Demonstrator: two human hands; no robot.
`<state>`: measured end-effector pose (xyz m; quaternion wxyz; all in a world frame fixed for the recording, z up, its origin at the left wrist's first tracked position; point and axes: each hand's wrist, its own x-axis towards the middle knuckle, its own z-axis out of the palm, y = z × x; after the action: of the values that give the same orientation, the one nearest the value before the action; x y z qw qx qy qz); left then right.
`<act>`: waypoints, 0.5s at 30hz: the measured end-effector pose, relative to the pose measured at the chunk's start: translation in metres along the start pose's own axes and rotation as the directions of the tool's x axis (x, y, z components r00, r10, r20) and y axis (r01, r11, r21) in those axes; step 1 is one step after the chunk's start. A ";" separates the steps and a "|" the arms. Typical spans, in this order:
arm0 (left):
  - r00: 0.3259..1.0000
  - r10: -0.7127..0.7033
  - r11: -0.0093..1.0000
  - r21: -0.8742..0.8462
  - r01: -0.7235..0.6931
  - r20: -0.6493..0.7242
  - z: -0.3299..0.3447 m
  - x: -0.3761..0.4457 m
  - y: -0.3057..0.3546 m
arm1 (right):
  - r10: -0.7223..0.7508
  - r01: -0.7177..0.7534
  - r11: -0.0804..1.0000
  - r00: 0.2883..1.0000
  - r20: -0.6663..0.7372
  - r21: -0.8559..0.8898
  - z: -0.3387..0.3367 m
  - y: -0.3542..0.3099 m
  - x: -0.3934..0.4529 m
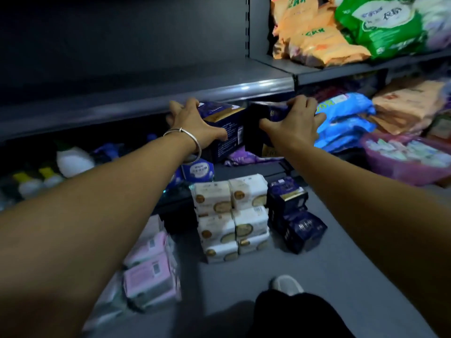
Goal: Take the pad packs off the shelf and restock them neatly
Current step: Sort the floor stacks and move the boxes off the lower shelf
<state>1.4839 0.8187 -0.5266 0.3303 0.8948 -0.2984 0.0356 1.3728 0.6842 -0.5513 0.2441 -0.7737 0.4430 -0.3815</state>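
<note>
Both your arms reach into the shelf bay at the centre of the frame, under the grey shelf edge (151, 98), each grip on its own dark navy pad pack. Your left hand (195, 125), a silver bangle (183, 137) on its wrist, spreads wide over the left navy pack (227, 123): the fingers curl over its top far edge and the thumb presses its near face. Your right hand (295, 123) does the same on the right navy pack (262, 132), thumb low on the front, fingers hooked over the top. Neither grip is released or clenched bare; each grasps a pack. The two packs stand side by side, nearly touching, which suggests you are handling them as a pair, though whether lifting out or setting in cannot be told.

Lower in the frame, the floor (341, 276) holds sorted stacks: white packs (231, 220) in the centre, more navy packs (295, 218) just right of them, pink packs (148, 272) at lower left. Grouping by kind likely keeps the restock tidy. At upper right, orange packs (317, 37) and a green pack (380, 23) lie loosely heaped; blue packs (344, 120) sit beside your right hand.
</note>
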 end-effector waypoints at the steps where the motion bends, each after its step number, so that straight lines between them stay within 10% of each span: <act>1: 1.000 -0.004 1.000 0.010 0.004 0.026 0.008 -0.011 -0.004 | 0.008 -0.008 1.000 1.000 0.011 -0.016 0.000 0.012 -0.011; 15: 0.972 0.048 0.997 -0.066 -0.034 0.231 0.170 -0.034 0.002 | 0.134 -0.130 0.991 0.985 0.112 -0.041 0.027 0.211 -0.047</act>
<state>1.4319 0.7307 -0.6663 0.3198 0.8759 -0.3542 -0.0718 1.2745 0.6229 -0.7360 0.2806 -0.7674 0.4849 -0.3119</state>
